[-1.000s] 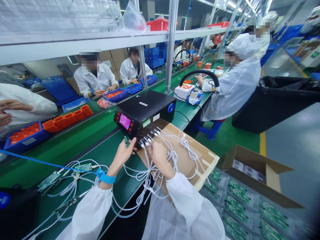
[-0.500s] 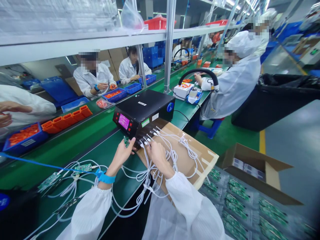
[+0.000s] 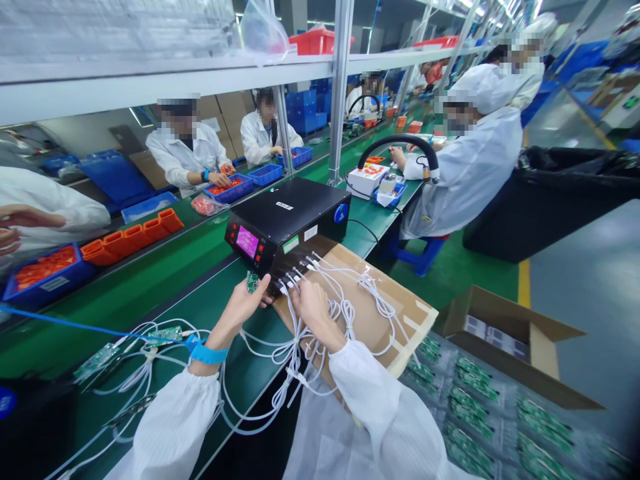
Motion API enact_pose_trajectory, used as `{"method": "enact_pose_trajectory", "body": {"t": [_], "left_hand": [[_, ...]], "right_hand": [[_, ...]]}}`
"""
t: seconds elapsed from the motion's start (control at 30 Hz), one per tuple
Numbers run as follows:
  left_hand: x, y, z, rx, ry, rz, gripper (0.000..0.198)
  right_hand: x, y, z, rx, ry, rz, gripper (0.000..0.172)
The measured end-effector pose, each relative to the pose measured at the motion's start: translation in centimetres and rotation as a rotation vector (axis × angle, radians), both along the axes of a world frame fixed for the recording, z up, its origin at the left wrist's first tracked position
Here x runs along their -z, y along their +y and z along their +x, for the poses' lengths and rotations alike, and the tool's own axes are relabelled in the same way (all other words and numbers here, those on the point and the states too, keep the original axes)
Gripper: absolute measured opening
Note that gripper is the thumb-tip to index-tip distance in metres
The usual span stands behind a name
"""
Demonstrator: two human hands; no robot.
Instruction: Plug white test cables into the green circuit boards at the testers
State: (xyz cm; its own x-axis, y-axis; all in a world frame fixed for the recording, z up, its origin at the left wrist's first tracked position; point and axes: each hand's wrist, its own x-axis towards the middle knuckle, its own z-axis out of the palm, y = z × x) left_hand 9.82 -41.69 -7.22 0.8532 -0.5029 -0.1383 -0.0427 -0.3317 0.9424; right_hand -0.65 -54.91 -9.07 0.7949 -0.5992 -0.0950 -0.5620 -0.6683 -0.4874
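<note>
My left hand [image 3: 243, 303] holds a small green circuit board [image 3: 253, 281] at the front corner of a black tester box [image 3: 285, 207] with a lit pink screen [image 3: 247, 241]. My right hand [image 3: 314, 308] is closed at the white cable plugs [image 3: 291, 283] along the box's lower side; its fingertips are on one of the plugs. White cables [image 3: 300, 350] run from the box over a brown cardboard sheet [image 3: 370, 300] and hang in loops between my forearms. More wired green boards [image 3: 165, 335] lie on the green bench left of my left wrist.
Bagged circuit boards [image 3: 475, 380] and an open carton [image 3: 543, 353] are at the lower right. A blue cord [image 3: 90, 323] crosses on the left. Blue bins [image 3: 50, 273] with orange parts line the far side, where people in white coats work. A metal post [image 3: 340, 93] rises behind the box.
My hands have barely moved, staying at the box and plugs. Across the line, a person's hand has lowered toward a blue bin of orange parts.
</note>
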Motion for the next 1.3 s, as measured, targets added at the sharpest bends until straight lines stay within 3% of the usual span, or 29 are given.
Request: {"method": "enact_pose_trajectory", "body": {"t": [0.27, 0.87, 1.0, 1.17, 1.3], "left_hand": [[-1.3, -0.1, -0.3, 0.03, 0.093, 0.038, 0.082], [-1.6, 0.4, 0.0, 0.05, 0.153, 0.003, 0.07], [-1.7, 1.6, 0.8, -0.012, 0.179, -0.053, 0.058], [-1.2, 4.2, 2.8, -0.197, 0.109, -0.024, 0.037], [-1.2, 6.3, 3.7, -0.213, 0.044, 0.032, 0.026]], "right_hand": [[-0.3, 0.0, 0.3, 0.0, 0.028, -0.012, 0.028], [-0.9, -0.1, -0.3, -0.044, 0.041, -0.042, 0.03], [-2.0, 0.1, -1.5, -0.08, 0.053, -0.063, 0.031], [-4.6, 3.8, -3.5, -0.094, -0.001, -0.179, 0.036], [-3.8, 10.1, -3.9, -0.415, 0.022, -0.019, 0.036]]}}
